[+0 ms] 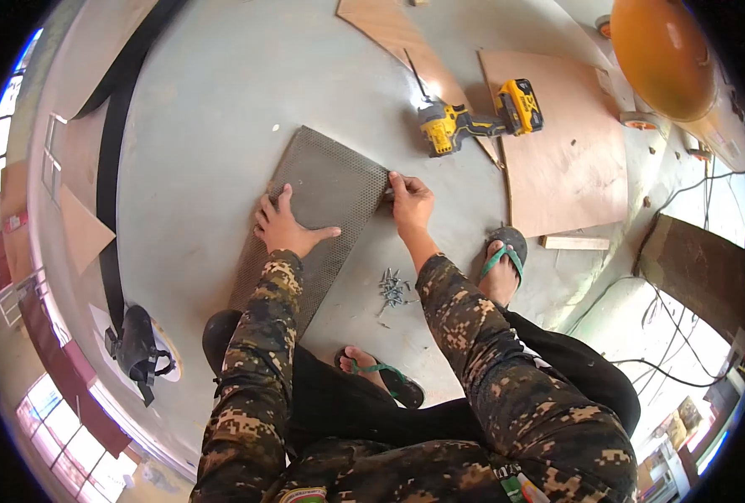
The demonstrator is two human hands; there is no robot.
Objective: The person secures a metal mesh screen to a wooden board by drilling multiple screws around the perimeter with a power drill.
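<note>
my sleeves (251, 377) brn/tan/blk digi camo at 8 + 4, panel (326, 180) grey w/ fine dot pattern at 10, drill (442, 132) ylw/blk at 1, board (565, 176) tan at 2, my sandal straps (376, 367) grn at 3 + 6

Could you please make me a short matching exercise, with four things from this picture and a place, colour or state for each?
Column 1
1. Perforated panel
2. Cordless power tool
3. Screws
4. Wide plywood sheet

Column 2
A. Yellow and black
B. Light tan
C. Lying in a loose heap
D. Underneath the spread left hand

Right pairs: 1-D, 2-A, 3-C, 4-B
</note>
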